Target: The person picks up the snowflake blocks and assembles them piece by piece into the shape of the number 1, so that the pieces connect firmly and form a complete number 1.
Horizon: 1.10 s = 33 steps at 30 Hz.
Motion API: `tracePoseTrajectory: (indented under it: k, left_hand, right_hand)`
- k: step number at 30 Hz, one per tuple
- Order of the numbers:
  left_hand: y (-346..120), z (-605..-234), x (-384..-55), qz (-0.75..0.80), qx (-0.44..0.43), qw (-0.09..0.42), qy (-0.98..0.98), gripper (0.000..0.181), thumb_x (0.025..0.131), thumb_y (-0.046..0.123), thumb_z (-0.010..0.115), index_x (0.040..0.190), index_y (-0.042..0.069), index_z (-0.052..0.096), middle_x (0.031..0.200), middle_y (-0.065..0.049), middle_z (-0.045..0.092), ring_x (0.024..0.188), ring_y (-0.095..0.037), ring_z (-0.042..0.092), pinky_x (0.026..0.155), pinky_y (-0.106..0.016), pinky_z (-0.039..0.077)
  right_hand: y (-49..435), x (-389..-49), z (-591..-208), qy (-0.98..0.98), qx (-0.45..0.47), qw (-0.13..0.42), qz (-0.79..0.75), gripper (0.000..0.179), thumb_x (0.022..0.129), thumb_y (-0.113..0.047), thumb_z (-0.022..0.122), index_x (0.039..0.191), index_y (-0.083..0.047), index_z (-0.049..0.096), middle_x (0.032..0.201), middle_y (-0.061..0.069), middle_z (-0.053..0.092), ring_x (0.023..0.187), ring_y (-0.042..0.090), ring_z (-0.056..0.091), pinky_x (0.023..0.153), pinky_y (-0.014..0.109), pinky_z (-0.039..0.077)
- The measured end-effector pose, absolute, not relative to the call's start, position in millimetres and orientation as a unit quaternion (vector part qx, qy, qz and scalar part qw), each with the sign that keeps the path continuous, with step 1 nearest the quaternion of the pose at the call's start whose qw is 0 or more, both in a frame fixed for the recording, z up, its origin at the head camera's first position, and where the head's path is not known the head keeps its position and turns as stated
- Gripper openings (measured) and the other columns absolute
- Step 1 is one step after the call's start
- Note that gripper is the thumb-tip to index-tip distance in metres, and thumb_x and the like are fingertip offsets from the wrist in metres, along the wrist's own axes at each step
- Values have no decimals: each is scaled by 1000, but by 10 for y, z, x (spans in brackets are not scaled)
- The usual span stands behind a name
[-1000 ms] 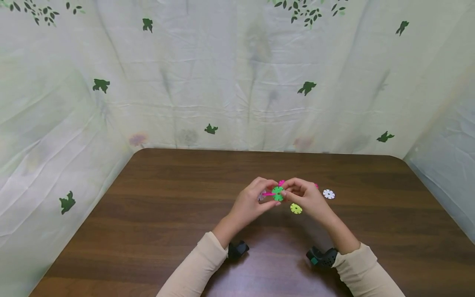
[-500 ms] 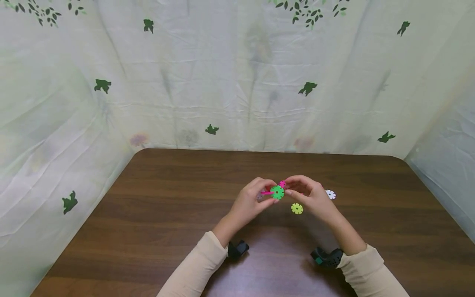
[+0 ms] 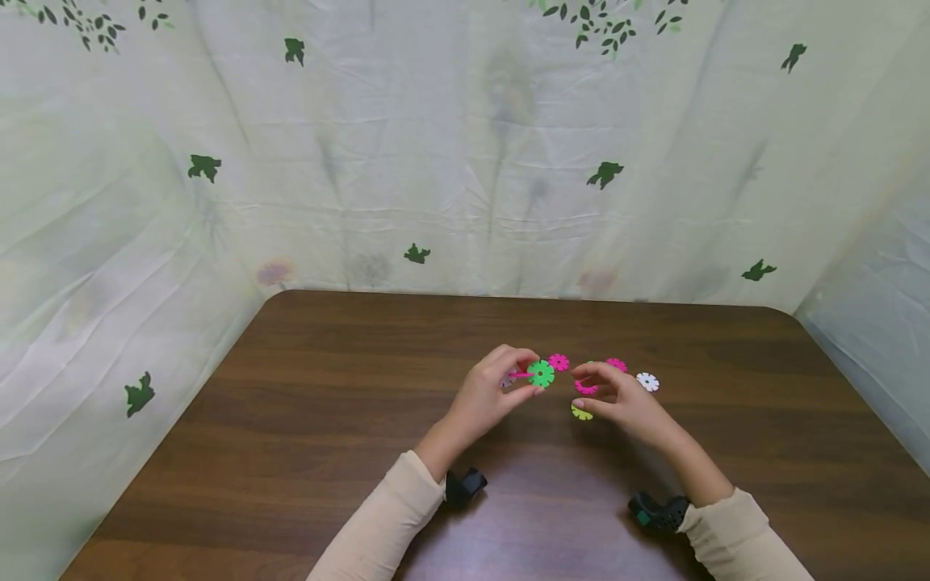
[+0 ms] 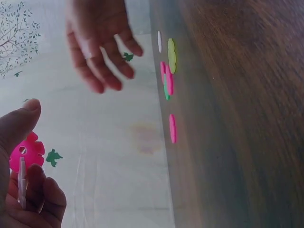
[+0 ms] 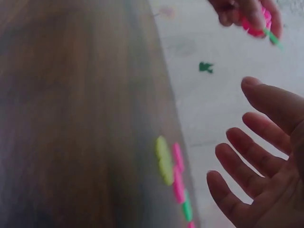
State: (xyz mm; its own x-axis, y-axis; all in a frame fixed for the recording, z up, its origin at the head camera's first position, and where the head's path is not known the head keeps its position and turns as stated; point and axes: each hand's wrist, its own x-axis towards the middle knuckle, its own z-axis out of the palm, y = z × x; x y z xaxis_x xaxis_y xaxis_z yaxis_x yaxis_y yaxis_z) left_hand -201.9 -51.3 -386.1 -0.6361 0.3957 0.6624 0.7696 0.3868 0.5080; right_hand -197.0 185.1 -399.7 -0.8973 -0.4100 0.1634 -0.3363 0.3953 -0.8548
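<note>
My left hand [image 3: 488, 395] pinches a small joined set of notched, flower-shaped plastic discs above the table. A green disc [image 3: 541, 374] faces up at its right end. A pink disc [image 4: 33, 154] and a whitish disc [image 4: 22, 185] of the set show in the left wrist view, partly covered by fingers. To the right, my right hand [image 3: 632, 406] hovers with loosely bent fingers and holds nothing. Below its fingertips lie a yellow disc [image 3: 582, 414] and a pink disc [image 3: 585, 388], both partly hidden in the head view.
Loose discs lie on the brown wooden table [image 3: 349, 420]: a pink disc [image 3: 559, 362] beyond the held set, another pink disc [image 3: 617, 365] and a white disc [image 3: 647, 382] behind the right hand. A green disc [image 4: 166, 90] lies among them. A patterned cloth [image 3: 450, 161] hangs behind the table.
The right hand has come away from the green disc and moved right, over the loose discs. The left hand still holds the joined set, nearly in place.
</note>
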Motion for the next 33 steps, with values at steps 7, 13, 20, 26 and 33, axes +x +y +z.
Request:
tracePoseTrajectory:
  k: [7, 13, 20, 26, 33]
  left_hand:
    - [-514, -3851, -2012, -419, -361, 223, -803, 35, 70, 11, 77, 101, 5, 60, 89, 0, 56, 80, -8, 50, 72, -17, 43]
    - [-519, -3851, -2017, -414, -363, 228, -803, 35, 71, 11, 77, 101, 5, 60, 90, 0, 57, 80, -8, 51, 72, -16, 42]
    - [-522, -3836, -2015, -414, -360, 231, -804, 37, 69, 11, 78, 101, 6, 61, 89, 0, 57, 79, -10, 52, 71, -19, 44]
    - [-527, -3830, -2017, -409, -353, 222, -812, 34, 71, 12, 77, 101, 6, 61, 88, 2, 57, 81, -7, 51, 73, -18, 42]
    - [-533, -3837, -2023, -412, -354, 221, -810, 35, 71, 11, 76, 102, 6, 61, 88, 1, 57, 81, -7, 51, 74, -17, 42]
  right_hand:
    - [1936, -2017, -4163, 841, -219, 58, -492, 43, 80, -18, 68, 116, 2, 53, 112, 16, 55, 101, 31, 53, 80, 38, 45]
    - [1988, -2050, -4272, 840, -233, 50, -487, 40, 79, -11, 69, 114, 4, 55, 108, 16, 58, 95, 29, 55, 79, 36, 46]
    - [2009, -2058, -4349, 869, -240, 30, -433, 34, 79, -13, 69, 109, -2, 60, 98, 6, 57, 87, 21, 54, 75, 30, 45]
    - [2007, -2061, -4374, 879, -248, 16, -407, 29, 78, -10, 70, 105, -1, 63, 93, 4, 54, 83, 20, 52, 70, 29, 45]
    - [1967, -2028, -4281, 882, -248, 25, -401, 25, 76, -10, 72, 94, -5, 55, 79, 0, 51, 71, 13, 48, 62, 25, 41]
